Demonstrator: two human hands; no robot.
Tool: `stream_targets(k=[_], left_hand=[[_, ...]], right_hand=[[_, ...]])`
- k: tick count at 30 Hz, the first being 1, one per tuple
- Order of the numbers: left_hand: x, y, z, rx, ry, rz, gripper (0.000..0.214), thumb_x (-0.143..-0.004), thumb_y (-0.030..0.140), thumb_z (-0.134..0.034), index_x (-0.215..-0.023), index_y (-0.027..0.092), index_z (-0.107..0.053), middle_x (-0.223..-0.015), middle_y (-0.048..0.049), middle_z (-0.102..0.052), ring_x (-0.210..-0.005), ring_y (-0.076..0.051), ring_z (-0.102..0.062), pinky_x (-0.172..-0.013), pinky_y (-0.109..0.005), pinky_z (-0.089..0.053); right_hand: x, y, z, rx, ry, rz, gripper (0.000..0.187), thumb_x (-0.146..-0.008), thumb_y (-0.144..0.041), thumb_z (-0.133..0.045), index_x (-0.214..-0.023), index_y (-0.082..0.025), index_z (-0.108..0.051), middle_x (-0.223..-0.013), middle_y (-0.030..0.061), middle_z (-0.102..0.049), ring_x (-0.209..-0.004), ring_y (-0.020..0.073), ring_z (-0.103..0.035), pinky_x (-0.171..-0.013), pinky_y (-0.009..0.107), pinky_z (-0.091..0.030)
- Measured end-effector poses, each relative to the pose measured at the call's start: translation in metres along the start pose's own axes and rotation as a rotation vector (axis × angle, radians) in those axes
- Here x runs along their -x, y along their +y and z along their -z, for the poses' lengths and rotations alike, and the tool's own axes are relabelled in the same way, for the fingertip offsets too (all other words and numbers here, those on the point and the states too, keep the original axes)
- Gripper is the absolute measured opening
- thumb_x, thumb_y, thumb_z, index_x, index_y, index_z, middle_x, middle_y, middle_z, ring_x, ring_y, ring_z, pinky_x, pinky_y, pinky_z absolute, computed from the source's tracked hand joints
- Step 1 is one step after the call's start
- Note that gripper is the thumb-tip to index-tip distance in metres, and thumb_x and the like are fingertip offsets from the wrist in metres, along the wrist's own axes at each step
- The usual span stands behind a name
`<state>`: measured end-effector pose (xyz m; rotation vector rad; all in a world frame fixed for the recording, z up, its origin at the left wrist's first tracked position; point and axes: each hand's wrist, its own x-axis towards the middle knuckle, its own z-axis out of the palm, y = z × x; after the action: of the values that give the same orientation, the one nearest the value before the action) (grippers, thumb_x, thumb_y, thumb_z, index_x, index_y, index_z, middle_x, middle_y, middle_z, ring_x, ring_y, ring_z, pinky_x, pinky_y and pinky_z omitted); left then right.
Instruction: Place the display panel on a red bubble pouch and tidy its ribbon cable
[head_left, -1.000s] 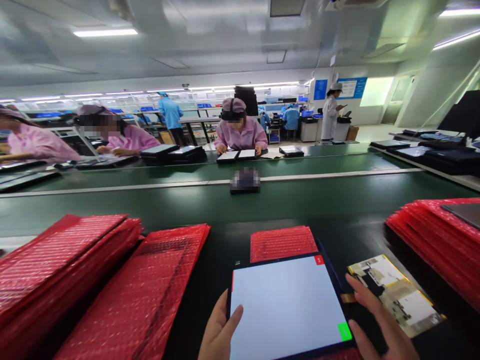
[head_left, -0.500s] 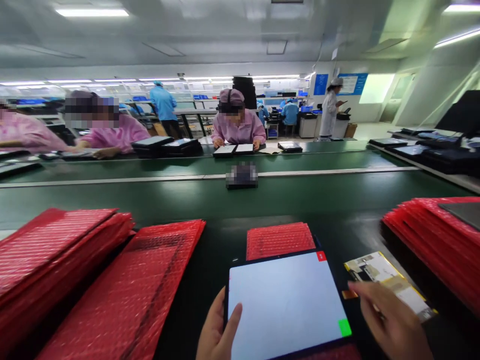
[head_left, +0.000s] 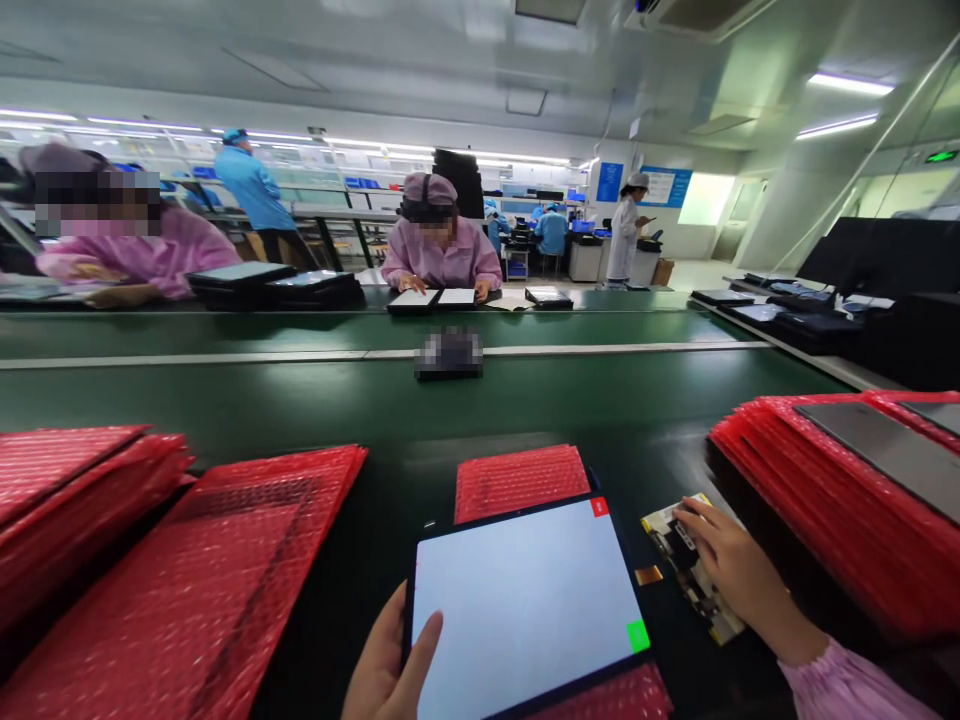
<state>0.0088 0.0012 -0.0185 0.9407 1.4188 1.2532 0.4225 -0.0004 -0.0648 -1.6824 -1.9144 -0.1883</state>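
My left hand [head_left: 394, 655] grips the left edge of a tablet screen [head_left: 525, 605], thumb over its front. The panel is lit white, with a red square at its top right corner and a green one at its lower right. An orange-brown flex cable [head_left: 649, 575] sticks out from its right side. To the right lies a circuit board with a battery pack [head_left: 709, 605], partly hidden under my right hand [head_left: 724, 560]. That hand has its fingers stretched over the board, fingertips touching its upper part. A red bubble-wrap sheet [head_left: 521, 477] shows under and behind the screen.
Red bubble-wrap bags [head_left: 202, 560] lie at left beside another pile [head_left: 67, 490]. A tall stack of red bags [head_left: 825, 500] with a grey panel [head_left: 892, 440] on top stands at right. A dark blurred object [head_left: 448, 355] sits on the green bench. Across it, a co-worker [head_left: 442, 240] handles panels.
My right hand has moved from beside the flex cable up onto the board, fingers now reaching over it. The view has turned right. My left hand still holds the screen.
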Motion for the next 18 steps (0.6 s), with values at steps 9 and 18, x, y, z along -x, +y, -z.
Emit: stream_targets(k=[9,18], left_hand=[[-0.002,-0.005,-0.001,0.066,-0.035,-0.075,0.066,-0.071,0.060,-0.075,-0.122,0.021,-0.059,-0.135,-0.0084,-0.063,-0.134,-0.033,-0.049,-0.116,-0.047,-0.037],[0.006,0.026,-0.007,0.150,0.038,-0.096,0.073,-0.062,0.062,-0.080,-0.120,0.022,-0.063,-0.120,-0.0067,-0.071,-0.118,-0.033,-0.061,-0.097,-0.036,-0.054]], right_hand=[[-0.004,-0.011,0.012,-0.180,0.180,-0.045,0.033,-0.098,-0.028,-0.040,-0.113,-0.016,-0.067,-0.121,0.0150,-0.066,-0.112,0.0327,-0.062,-0.098,0.055,-0.051],[0.023,-0.103,0.023,-0.756,0.008,-0.194,0.038,-0.097,-0.044,-0.061,-0.129,-0.024,-0.062,-0.109,0.0080,-0.073,-0.092,0.0305,-0.072,-0.072,0.032,-0.065]])
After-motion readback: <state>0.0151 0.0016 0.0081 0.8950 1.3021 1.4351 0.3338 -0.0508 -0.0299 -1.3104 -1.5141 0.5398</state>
